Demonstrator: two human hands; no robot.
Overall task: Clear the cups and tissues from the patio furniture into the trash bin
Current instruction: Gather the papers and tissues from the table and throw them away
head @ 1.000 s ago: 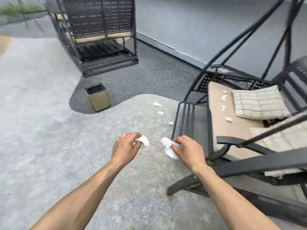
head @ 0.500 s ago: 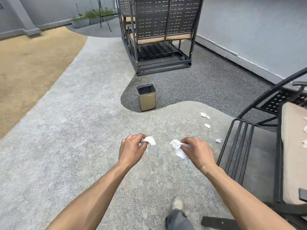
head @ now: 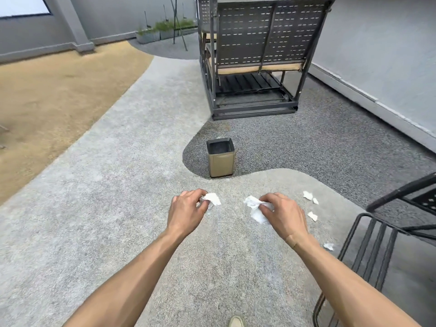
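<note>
Fingers (head: 203, 202) of left hand (head: 186, 212) curled round tissue (head: 212, 198); right hand (head: 283, 214) pinching crumpled tissue (head: 256, 210).

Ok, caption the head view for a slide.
Both hands, left and right, carry tissues toward the bin.

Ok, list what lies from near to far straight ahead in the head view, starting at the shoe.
Shoe → left hand and right hand, each gripping a tissue, side by side → trash bin → dark metal bench → planters.
</note>
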